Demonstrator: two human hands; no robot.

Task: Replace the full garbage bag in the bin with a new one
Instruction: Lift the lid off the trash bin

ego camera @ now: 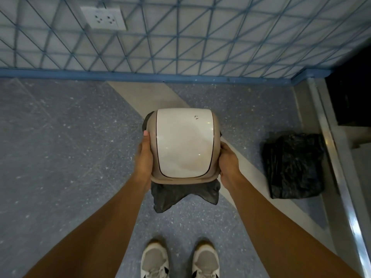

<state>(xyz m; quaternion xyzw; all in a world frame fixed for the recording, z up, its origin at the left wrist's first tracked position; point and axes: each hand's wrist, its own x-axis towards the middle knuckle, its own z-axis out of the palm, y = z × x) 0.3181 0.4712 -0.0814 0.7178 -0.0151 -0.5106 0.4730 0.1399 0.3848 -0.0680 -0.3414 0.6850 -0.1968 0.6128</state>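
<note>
lying right of the lidded bin [183, 143] — a full black bag [293, 166].

Dim, cool indoor light, soft and even, no hard shadows. Small bright glints on the glossy white lid [183, 142]; stronger glare along the metal rail [341, 177] at right. Near-black corner at upper right, detail lost. Strong wide-angle bending of the tiled wall [200, 37] and floor edges. Slight softness throughout, worst at the shoes [179, 261] and forearms near the bottom edge.
</note>
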